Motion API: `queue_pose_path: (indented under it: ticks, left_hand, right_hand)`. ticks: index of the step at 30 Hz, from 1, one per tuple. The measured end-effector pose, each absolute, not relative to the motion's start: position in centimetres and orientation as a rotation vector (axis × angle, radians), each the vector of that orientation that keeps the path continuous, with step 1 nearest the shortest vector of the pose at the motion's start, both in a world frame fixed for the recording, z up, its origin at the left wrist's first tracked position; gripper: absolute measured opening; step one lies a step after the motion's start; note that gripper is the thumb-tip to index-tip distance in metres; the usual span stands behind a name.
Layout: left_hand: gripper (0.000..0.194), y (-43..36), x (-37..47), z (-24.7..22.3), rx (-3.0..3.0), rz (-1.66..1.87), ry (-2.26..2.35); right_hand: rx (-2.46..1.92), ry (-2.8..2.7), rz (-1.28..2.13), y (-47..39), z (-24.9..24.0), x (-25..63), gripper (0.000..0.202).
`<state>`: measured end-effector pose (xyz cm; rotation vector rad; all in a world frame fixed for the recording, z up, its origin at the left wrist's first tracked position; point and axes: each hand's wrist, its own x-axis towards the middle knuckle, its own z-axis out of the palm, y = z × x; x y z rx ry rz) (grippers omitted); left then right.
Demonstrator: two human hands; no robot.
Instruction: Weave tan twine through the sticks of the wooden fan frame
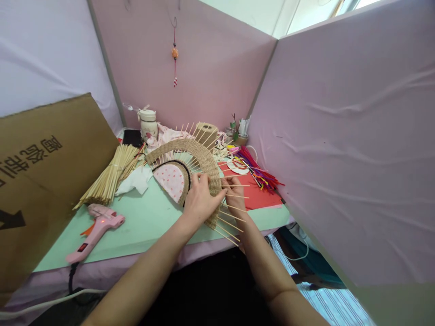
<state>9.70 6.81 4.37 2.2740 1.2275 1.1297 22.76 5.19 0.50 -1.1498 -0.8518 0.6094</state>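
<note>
A half-round woven fan (210, 160) of tan braided straw, with thin wooden sticks (228, 232) radiating past its outer edge, lies tilted over the table. Its inner half-disc (169, 180) is white cloth with pink dots, edged by straw and a black cord. My left hand (200, 195) grips the straw band from above, fingers over its inner side and thumb near the outer rim. At the right rim, my right hand (234, 191) has its fingers closed around the sticks and band edge; part of it is hidden behind the sticks.
A pink glue gun (100, 226) with a lit red light lies at the left. Nearby are a bundle of sticks (110, 174), white tissue (136, 180) and a cardboard box (50, 172). Red paper (260, 199), pipe cleaners (260, 170), a ribbon roll (206, 131) and a bottle (148, 124) lie beyond.
</note>
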Motion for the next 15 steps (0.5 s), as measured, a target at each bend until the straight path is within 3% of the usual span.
queue_pose_path:
  ticks: [15]
  left_hand:
    - [0.034,6.5,10.6,3.4,2.404,0.844,1.408]
  right_hand:
    - [-1.232,-1.031,0.827,3.5,0.0,27.4,0.033]
